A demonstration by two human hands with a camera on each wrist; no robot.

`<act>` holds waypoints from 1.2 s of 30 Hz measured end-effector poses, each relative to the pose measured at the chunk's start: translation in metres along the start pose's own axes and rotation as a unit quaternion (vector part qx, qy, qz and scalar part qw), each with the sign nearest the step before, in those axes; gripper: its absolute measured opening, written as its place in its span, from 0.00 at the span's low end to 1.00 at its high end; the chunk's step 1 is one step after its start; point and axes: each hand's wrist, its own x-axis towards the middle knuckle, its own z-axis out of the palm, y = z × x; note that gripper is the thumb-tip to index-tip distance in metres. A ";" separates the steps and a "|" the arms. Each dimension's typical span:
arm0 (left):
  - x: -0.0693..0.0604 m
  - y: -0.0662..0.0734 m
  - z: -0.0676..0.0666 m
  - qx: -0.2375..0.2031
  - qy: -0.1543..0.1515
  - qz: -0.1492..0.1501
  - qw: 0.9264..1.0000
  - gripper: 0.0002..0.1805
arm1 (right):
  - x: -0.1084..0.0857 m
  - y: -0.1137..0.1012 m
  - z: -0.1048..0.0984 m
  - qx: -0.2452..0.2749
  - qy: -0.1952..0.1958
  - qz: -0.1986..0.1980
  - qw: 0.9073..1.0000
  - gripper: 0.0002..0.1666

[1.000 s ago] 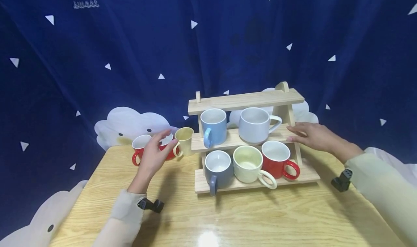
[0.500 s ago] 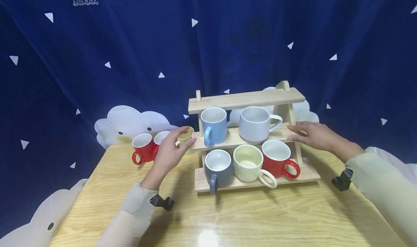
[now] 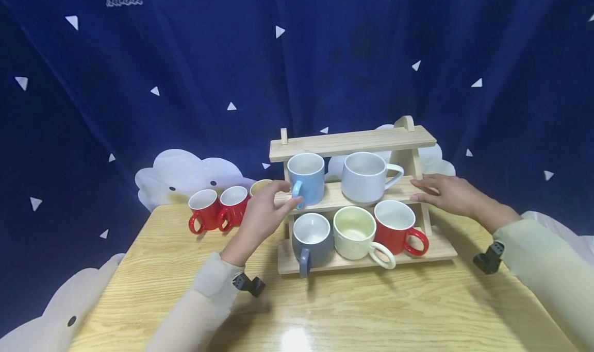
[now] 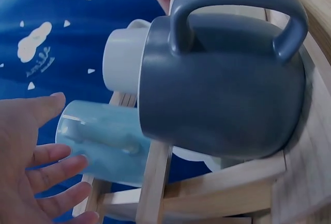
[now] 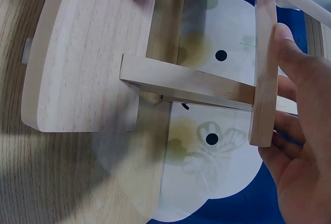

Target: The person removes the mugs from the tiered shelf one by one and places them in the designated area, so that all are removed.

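Observation:
A three-tier wooden rack [image 3: 355, 143] stands on the table. On its middle shelf are a light blue mug [image 3: 312, 181] and a wide white mug [image 3: 361, 183]. Below them sit a slate-blue mug [image 3: 321, 248], a pale yellow mug [image 3: 349, 245] and a red mug [image 3: 387, 236]. My left hand [image 3: 263, 208] is beside the light blue mug, near its handle; in the left wrist view its fingers [image 4: 54, 175] are spread and hold nothing. My right hand [image 3: 449, 194] holds the right end of the middle shelf [image 5: 265, 74] between thumb and fingers.
Two red mugs [image 3: 210, 215] stand on the table [image 3: 158, 274] left of the rack. A yellow mug [image 3: 259, 186] beside them is mostly hidden behind my left hand. A dark blue curtain [image 3: 209, 73] hangs behind the table.
My left hand has moved right, from in front of the table mugs to the light blue mug. My right hand stays at the rack, and the mugs have not moved.

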 end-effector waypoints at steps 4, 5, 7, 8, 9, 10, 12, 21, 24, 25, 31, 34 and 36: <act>0.003 0.004 0.005 0.020 0.011 0.009 1.000 0.21 | 0.000 0.000 0.001 0.002 0.004 -0.001 1.000 0.38; 0.004 0.005 0.006 0.025 0.015 0.010 1.000 0.20 | -0.001 0.000 0.001 0.002 0.005 -0.003 1.000 0.38; 0.004 0.006 0.008 0.032 0.022 0.011 0.999 0.19 | -0.001 0.001 0.002 0.001 0.006 -0.004 1.000 0.37; 0.004 0.007 0.009 0.035 0.025 0.010 0.999 0.18 | -0.001 0.001 0.002 0.000 0.007 -0.004 1.000 0.37; 0.004 0.007 0.010 0.037 0.027 0.010 0.999 0.18 | -0.001 0.002 0.002 0.000 0.007 -0.004 1.000 0.37; 0.004 0.007 0.010 0.038 0.029 0.010 0.999 0.18 | -0.001 0.002 0.002 0.000 0.008 -0.005 1.000 0.37; 0.004 0.007 0.011 0.039 0.032 0.010 0.999 0.18 | -0.001 0.002 0.003 -0.001 0.010 -0.007 1.000 0.37; 0.002 0.009 0.011 0.004 0.024 -0.018 1.000 0.18 | -0.001 0.002 0.003 0.003 0.013 -0.008 1.000 0.37; 0.000 0.008 0.009 -0.011 0.018 -0.036 0.999 0.18 | -0.001 0.003 0.004 0.002 0.014 -0.010 1.000 0.37; 0.000 0.007 0.008 -0.013 0.018 -0.039 0.999 0.19 | -0.001 0.002 0.003 0.002 0.014 -0.011 1.000 0.37; -0.001 0.002 0.005 -0.029 0.015 -0.040 0.999 0.19 | -0.001 0.002 0.003 0.001 0.011 -0.008 1.000 0.37; -0.001 -0.001 0.003 -0.039 0.009 -0.048 0.998 0.20 | -0.001 0.002 0.003 -0.002 0.012 -0.009 1.000 0.37; -0.001 -0.002 0.001 -0.043 0.007 -0.051 0.998 0.20 | -0.001 0.003 0.003 -0.004 0.014 -0.011 1.000 0.37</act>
